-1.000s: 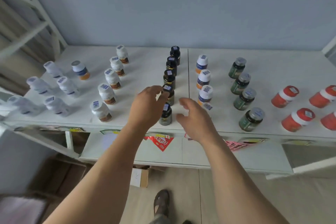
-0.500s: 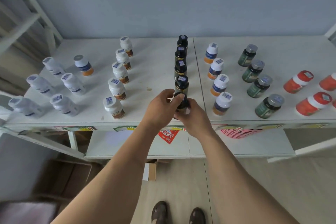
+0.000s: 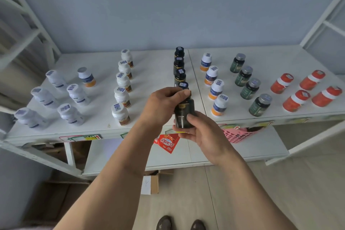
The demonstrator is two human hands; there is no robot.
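Holding to the head view, the only one there is, the main change is that the dark bottle (image 3: 183, 112) no longer stands at the front of its row: a second ago it was on the white table (image 3: 153, 72) with both hands coming in open, half a second ago they were closing on it, and now it is raised off the surface, upright, over the table's front edge. The left hand (image 3: 162, 104) is curled over the top, fingers and thumb wrapped round the cap so that the cap itself is mostly hidden. The right hand (image 3: 201, 132) grasps the lower body from the near side, fingers round the label. Behind it four dark bottles (image 3: 179, 75) remain in a line running to the wall, with a column of white bottles (image 3: 122, 97) well to the left and white-and-orange bottles (image 3: 216, 89), green bottles (image 3: 247, 87) and red bottles (image 3: 296, 100) to the right. A pink basket (image 3: 237, 134) and a red packet (image 3: 167, 141) sit on the lower shelf. One hand on the cap and one steadying the body looks like the set-up for twisting the cap; whether it has begun to turn cannot be told.
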